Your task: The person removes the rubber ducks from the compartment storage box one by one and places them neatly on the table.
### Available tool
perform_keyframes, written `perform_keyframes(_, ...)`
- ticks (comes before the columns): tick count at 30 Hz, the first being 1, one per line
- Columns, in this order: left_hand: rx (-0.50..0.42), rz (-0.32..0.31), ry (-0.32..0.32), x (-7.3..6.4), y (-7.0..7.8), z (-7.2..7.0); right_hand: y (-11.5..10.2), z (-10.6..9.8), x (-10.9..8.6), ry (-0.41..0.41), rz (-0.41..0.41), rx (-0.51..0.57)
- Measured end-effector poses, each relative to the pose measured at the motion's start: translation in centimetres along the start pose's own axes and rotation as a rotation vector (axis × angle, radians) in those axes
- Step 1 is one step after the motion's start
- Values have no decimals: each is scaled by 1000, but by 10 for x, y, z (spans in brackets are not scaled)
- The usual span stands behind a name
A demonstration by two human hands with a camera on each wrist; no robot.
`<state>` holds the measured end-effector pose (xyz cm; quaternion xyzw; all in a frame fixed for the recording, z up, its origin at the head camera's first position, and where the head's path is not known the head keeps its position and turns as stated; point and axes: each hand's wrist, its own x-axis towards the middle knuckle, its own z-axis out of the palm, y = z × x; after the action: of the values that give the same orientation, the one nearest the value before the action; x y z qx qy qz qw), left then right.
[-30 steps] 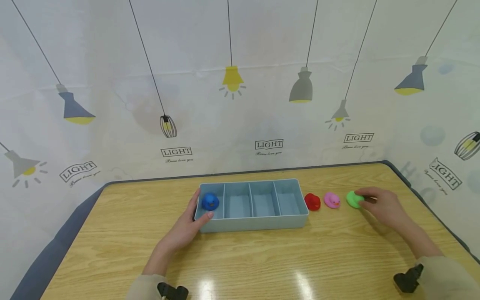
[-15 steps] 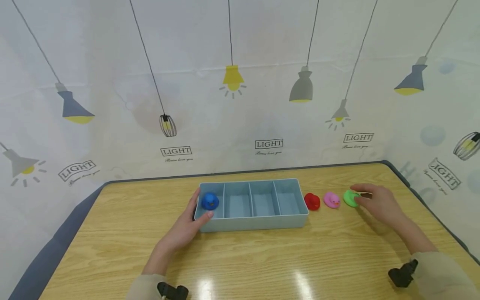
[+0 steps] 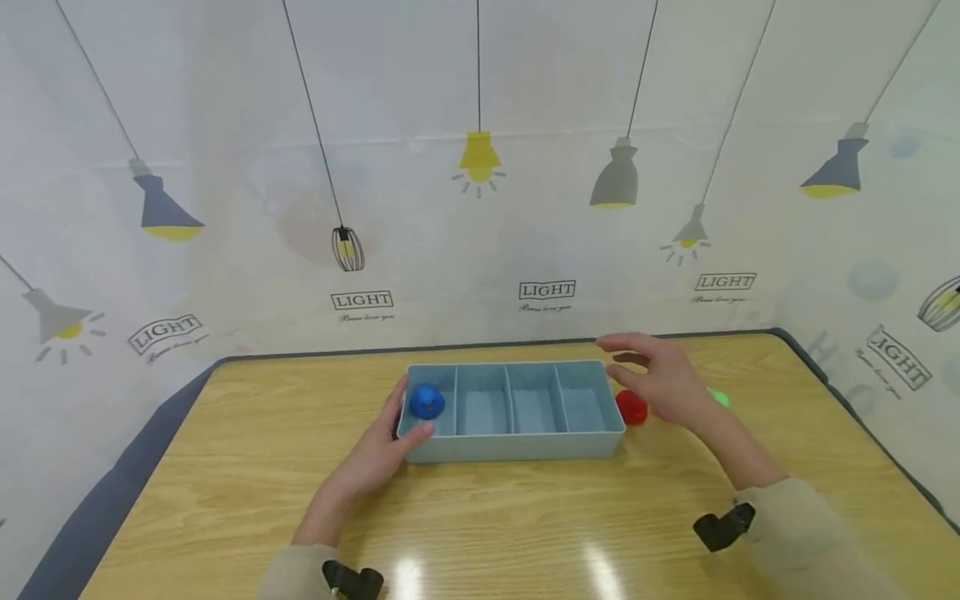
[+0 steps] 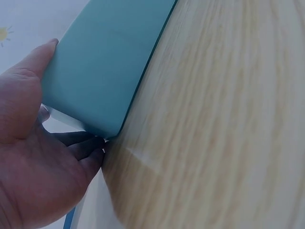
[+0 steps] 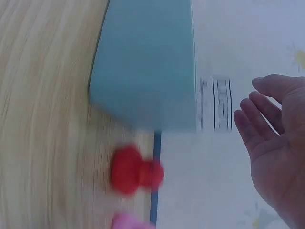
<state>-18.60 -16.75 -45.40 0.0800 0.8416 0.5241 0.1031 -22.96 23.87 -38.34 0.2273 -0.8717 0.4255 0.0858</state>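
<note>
A light blue divided box (image 3: pixel 517 448) stands on the table, with a blue rubber duck (image 3: pixel 427 402) in its leftmost compartment. My left hand (image 3: pixel 372 454) holds the box's left end, thumb over the front rim and the other fingers around the end wall. Above the box's right end hovers my right hand (image 3: pixel 663 379), fingers apart and nothing between them. A red rubber duck (image 3: pixel 632 408) sits just right of the box. Behind my right hand, a green duck (image 3: pixel 718 397) is partly hidden; the pink duck (image 5: pixel 127 222) shows partly in the right wrist view.
The wooden table (image 3: pixel 495 517) has a dark edge along the back. A white cloth (image 3: pixel 420 250) printed with lamps hangs behind it. Three more compartments lie right of the blue duck.
My right hand has let go of the green duck and moved left, up over the box's right end. My left hand stays on the box. The head view has shifted slightly.
</note>
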Motion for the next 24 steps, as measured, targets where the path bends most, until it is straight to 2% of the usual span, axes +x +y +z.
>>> perform_keyframes(4,-1,-8,8,0,0,-1,-21,38,18,-60,-26,81)
perform_keyframes(9,5,2,8,0,0,-1,-44,81,36,-134,-61,112)
perform_keyframes(15,-4,-4,3,1,1,1,-57,124,54,-210,-73,167)
perform_keyframes(19,-22,-7,4,-1,1,0,-66,149,66,-245,-74,126)
perform_keyframes(24,-13,-7,-3,-2,1,-2,-77,174,76,-334,-62,26)
